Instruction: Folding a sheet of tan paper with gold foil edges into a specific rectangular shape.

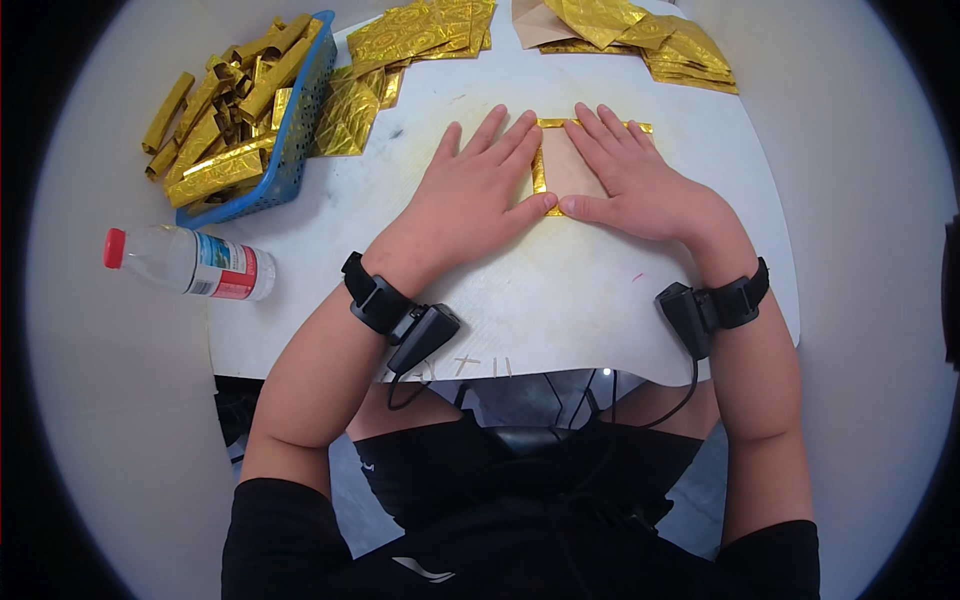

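Observation:
A square sheet of gold foil paper (567,165) lies on the white table with its plain tan side up. Narrow gold strips show along its left and top edges, where the paper is folded over. My left hand (483,177) lies flat with fingers outstretched, its thumb and fingertips at the sheet's left edge. My right hand (640,180) rests flat over the sheet's right part and hides much of it. Both thumbs nearly meet at the sheet's near edge. Neither hand grasps anything.
A blue plastic basket (303,165) heaped with gold paper rolls (215,165) stands at the far left. Nearer lies a clear bottle (180,262) with a red cap. Gold sheets are stacked at the back left (420,32) and back right (690,60). White walls flank the table (560,310).

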### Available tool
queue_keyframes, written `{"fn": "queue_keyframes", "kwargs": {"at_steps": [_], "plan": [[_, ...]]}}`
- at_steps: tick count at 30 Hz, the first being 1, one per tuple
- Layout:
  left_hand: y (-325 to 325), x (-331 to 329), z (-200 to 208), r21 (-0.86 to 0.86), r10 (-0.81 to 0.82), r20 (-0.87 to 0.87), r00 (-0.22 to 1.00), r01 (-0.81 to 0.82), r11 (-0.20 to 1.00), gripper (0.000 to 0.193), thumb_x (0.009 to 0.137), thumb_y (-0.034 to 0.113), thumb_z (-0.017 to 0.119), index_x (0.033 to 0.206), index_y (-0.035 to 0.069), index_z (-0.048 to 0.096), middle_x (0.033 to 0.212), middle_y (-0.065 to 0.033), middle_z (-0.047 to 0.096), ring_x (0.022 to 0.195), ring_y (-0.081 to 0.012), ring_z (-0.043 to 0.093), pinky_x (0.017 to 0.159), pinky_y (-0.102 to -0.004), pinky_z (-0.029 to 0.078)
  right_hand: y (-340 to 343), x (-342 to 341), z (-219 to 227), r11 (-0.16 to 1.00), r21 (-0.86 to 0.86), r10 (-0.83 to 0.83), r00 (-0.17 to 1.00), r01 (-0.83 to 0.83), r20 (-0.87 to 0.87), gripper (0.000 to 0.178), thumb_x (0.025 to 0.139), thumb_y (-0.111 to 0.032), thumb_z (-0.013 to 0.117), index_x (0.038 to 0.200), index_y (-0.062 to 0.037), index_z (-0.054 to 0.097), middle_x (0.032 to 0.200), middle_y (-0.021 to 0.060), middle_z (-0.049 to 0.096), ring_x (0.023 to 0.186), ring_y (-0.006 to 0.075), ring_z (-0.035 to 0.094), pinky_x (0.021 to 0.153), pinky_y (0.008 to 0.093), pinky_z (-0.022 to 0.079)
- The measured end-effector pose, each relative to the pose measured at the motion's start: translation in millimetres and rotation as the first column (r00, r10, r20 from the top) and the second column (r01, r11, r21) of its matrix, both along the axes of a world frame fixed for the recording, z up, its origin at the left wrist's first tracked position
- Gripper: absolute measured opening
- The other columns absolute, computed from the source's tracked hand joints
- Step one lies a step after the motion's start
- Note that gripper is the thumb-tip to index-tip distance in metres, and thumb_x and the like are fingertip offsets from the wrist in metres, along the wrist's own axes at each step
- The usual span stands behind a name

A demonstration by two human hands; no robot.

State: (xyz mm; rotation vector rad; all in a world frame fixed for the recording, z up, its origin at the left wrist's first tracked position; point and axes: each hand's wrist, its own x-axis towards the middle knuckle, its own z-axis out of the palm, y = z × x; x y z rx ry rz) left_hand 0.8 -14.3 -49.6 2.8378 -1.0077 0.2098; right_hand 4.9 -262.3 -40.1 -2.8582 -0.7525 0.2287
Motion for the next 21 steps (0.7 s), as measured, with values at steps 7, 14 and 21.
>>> {"fn": "queue_keyframes", "kwargs": {"at_steps": [7,14,21], "plan": [[-3,-3,15,-0.068,-0.102,-0.022,0.994,0.101,0.993,0.056,0.103,0.038,0.062,0.146,0.002,0.056,0.159,-0.0153,0.054,0.153,-0.0336,0.043,0.125,-0.0579,0.033,-1,0,0,1.000,0.021,0.000,1.000,0.000,-0.008,0.101,0.101,-0.070,0.052,0.171,-0.0048,0.022,0.179,0.0209,0.013,0.167,0.0360,0.006,0.135,0.0507,0.008],[-5,-14,23,0.015,-0.134,0.000,0.991,0.134,0.991,0.038,0.098,0.026,0.068,0.129,0.003,0.064,0.143,-0.0133,0.065,0.141,-0.0300,0.056,0.119,-0.0538,0.043,1,1,1,1.000,0.007,-0.004,1.000,0.004,-0.017,0.100,0.101,-0.070,0.052,0.171,-0.0051,0.022,0.179,0.0203,0.012,0.167,0.0359,0.005,0.135,0.0501,0.008],[-3,-16,29,0.027,-0.201,0.009,0.980,0.201,0.979,0.021,0.093,0.022,0.073,0.102,0.003,0.075,0.121,-0.0098,0.074,0.125,-0.0275,0.067,0.113,-0.0480,0.050,0,1,-2,1.000,-0.005,-0.009,1.000,0.009,-0.013,0.100,0.101,-0.069,0.052,0.171,-0.0053,0.021,0.180,0.0196,0.011,0.167,0.0354,0.004,0.135,0.0499,0.008]]}}
